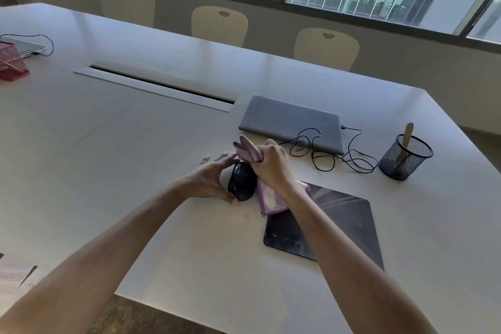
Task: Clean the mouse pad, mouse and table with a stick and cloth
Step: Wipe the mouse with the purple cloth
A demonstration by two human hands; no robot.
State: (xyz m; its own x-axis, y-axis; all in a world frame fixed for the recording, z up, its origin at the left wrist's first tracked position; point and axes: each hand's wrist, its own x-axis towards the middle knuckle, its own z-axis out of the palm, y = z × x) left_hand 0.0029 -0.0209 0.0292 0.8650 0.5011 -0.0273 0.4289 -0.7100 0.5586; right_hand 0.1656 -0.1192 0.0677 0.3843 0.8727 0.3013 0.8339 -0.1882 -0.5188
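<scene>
Two bare forearms reach up from the bottom edge, both hands meeting at mid-frame over one black mouse.

The left hand cradles the mouse, thumb under its near end, fingers spread loosely past it. The right hand is clenched round one purple cloth, a tuft poking out above the fist and the rest hanging onto the one dark mouse pad's upper left corner. On the white table: one closed laptop just beyond, its black cable coiled, and at right one mesh cup holding one wooden stick. Three chairs line the far side.
</scene>
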